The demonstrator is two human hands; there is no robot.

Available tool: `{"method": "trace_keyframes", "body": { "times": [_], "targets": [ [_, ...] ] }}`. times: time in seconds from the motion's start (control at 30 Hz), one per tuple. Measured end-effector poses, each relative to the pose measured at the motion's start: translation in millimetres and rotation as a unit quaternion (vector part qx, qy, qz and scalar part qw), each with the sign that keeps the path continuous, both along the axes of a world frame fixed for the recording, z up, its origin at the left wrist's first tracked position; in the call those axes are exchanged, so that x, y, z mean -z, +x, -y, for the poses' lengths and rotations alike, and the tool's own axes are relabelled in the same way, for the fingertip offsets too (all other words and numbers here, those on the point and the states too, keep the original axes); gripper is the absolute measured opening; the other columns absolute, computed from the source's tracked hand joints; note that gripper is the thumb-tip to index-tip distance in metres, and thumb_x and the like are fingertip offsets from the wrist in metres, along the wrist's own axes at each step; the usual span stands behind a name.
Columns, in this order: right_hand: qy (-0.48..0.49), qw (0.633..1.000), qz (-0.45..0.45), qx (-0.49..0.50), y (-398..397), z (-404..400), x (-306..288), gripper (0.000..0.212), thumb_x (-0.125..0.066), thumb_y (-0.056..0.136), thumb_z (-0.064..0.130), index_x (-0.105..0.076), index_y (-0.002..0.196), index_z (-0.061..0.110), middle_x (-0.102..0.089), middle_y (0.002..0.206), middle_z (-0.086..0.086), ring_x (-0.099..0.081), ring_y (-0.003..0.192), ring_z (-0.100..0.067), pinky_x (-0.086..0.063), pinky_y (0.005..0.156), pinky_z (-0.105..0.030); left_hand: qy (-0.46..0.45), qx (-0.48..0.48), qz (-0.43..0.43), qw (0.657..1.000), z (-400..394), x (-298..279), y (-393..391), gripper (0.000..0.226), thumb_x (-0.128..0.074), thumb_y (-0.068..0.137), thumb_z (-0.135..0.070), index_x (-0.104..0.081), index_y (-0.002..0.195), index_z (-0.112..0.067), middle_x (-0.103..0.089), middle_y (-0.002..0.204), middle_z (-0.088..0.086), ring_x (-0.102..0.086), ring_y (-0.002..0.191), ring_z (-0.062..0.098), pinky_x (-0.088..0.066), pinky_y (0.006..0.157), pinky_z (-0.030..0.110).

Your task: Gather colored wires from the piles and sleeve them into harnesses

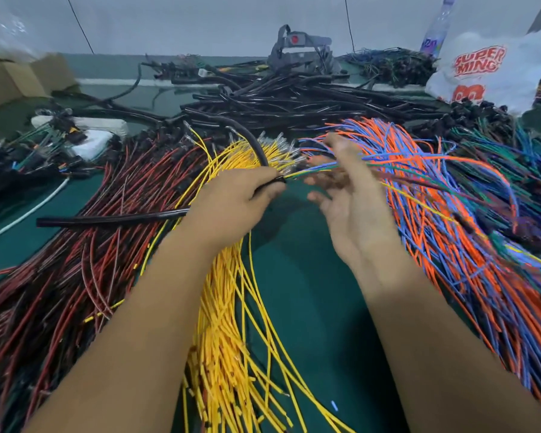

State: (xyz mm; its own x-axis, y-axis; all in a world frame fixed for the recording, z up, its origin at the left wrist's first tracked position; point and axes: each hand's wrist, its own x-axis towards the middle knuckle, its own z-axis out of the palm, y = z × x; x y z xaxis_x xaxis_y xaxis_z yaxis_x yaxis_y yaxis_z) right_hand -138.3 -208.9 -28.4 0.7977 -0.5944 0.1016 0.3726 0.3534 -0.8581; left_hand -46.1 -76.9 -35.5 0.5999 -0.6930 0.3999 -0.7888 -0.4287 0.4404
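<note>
Left hand (231, 201) grips black sleeve (113, 218), fingers curled round its mouth; thin bundle of coloured wires (313, 172) enters there. Right hand (350, 195) at 3 o'clock of left, fingers spread and loose, blurred; contact with bundle unclear. Yellow wires (231, 339) at 6 o'clock, partly under left forearm. Red wires (75, 276) at 8. Orange-blue wires (450, 229) at 3. Black tubing heap (294, 98) at 12. Plastic bag (481, 67) at 2, cut off.

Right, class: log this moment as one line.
step: sleeving | left hand: grips black sleeve | right hand: open, by mixed wire bundle entering sleeve | yellow pile: between arms
</note>
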Motion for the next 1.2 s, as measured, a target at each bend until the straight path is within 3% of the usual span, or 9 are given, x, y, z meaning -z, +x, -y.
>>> {"method": "trace_keyframes", "body": {
  "times": [0.13, 0.23, 0.4, 0.53, 0.67, 0.77, 0.97, 1.07, 1.2],
  "targets": [
    [0.015, 1.000, 0.004, 0.010, -4, 5, -2, 0.033, -0.046, 0.099, 0.034, -0.066, 0.083, 0.012, -0.068, 0.075, -0.003, -0.058, 0.059, -0.013, -0.043, 0.052, -0.021, 0.016, -0.024, 0.032, 0.999, -12, 0, 6, 0.016, -0.047, 0.097, -0.040, -0.057, 0.091, -0.029, -0.049, 0.061, -0.012, -0.046, 0.060, 0.007, -0.028, 0.051, 0.029],
    [-0.058, 0.997, -0.044, 0.029, -2, 2, 4, 0.048, -0.039, 0.102, 0.035, -0.069, 0.075, 0.010, -0.072, 0.080, -0.003, -0.062, 0.065, -0.013, -0.047, 0.055, -0.022, 0.038, -0.043, 0.079, 0.995, -8, -2, -3, 0.018, -0.049, 0.094, -0.040, -0.059, 0.094, -0.026, -0.053, 0.068, -0.010, -0.053, 0.071, 0.021, -0.028, 0.055, 0.031],
    [-0.200, 0.977, -0.074, -0.020, 2, -15, 14, 0.041, -0.037, 0.104, 0.031, -0.076, 0.089, 0.031, -0.074, 0.091, 0.010, -0.064, 0.085, -0.007, -0.049, 0.077, -0.021, 0.016, 0.044, 0.154, 0.987, 14, -3, -28, 0.033, -0.041, 0.088, -0.038, -0.060, 0.104, -0.016, -0.067, 0.087, 0.009, -0.060, 0.081, 0.038, -0.034, 0.058, 0.035],
    [-0.087, 0.994, -0.022, -0.060, 0, -17, 7, 0.019, -0.052, 0.096, 0.028, -0.069, 0.098, 0.021, -0.066, 0.072, 0.007, -0.057, 0.066, -0.008, -0.046, 0.069, -0.027, -0.015, 0.017, 0.111, 0.994, 14, -4, -24, 0.032, -0.037, 0.099, -0.039, -0.055, 0.123, -0.028, -0.070, 0.096, 0.007, -0.061, 0.089, 0.036, -0.045, 0.065, 0.037],
    [0.060, 0.997, 0.033, -0.044, -7, -6, 0, 0.025, -0.058, 0.084, 0.040, -0.066, 0.095, 0.019, -0.070, 0.082, -0.001, -0.062, 0.070, -0.010, -0.047, 0.063, -0.021, 0.001, -0.003, 0.079, 0.997, 9, -3, -15, 0.017, -0.040, 0.098, -0.042, -0.038, 0.085, -0.032, -0.051, 0.067, -0.006, -0.054, 0.073, 0.030, -0.034, 0.054, 0.035],
    [0.088, 0.996, 0.004, 0.025, -9, 0, 2, 0.034, -0.051, 0.096, 0.037, -0.063, 0.072, 0.016, -0.069, 0.071, -0.001, -0.062, 0.063, -0.009, -0.042, 0.054, -0.020, 0.043, -0.004, 0.102, 0.994, 1, -2, -9, 0.024, -0.036, 0.096, -0.051, -0.035, 0.080, -0.032, -0.044, 0.062, -0.010, -0.044, 0.065, 0.018, -0.023, 0.049, 0.029],
    [-0.054, 0.984, -0.029, 0.170, -5, 1, 6, 0.056, -0.037, 0.103, 0.040, -0.059, 0.061, 0.010, -0.071, 0.075, -0.010, -0.068, 0.070, -0.017, -0.050, 0.051, -0.024, 0.052, -0.048, 0.120, 0.990, -7, 0, -3, 0.067, -0.013, 0.079, -0.074, -0.060, 0.093, -0.028, -0.060, 0.069, -0.004, -0.054, 0.066, 0.015, -0.039, 0.053, 0.030],
    [-0.174, 0.960, -0.062, 0.210, -6, 5, 13, 0.057, -0.034, 0.103, 0.045, -0.065, 0.073, 0.008, -0.071, 0.071, 0.000, -0.068, 0.064, -0.011, -0.053, 0.056, -0.023, 0.041, -0.039, 0.127, 0.990, -4, -2, -4, 0.053, -0.025, 0.086, -0.067, -0.062, 0.100, -0.032, -0.064, 0.082, -0.009, -0.057, 0.077, 0.014, -0.041, 0.057, 0.030],
    [-0.191, 0.965, -0.107, 0.143, -4, 3, 17, 0.063, -0.032, 0.095, 0.058, -0.067, 0.066, 0.014, -0.071, 0.063, -0.001, -0.069, 0.060, -0.014, -0.054, 0.063, -0.024, 0.062, -0.010, 0.146, 0.987, 1, -2, -7, 0.035, -0.037, 0.091, -0.054, -0.060, 0.105, -0.033, -0.062, 0.089, -0.013, -0.055, 0.083, 0.012, -0.032, 0.055, 0.027]
  ]
}}
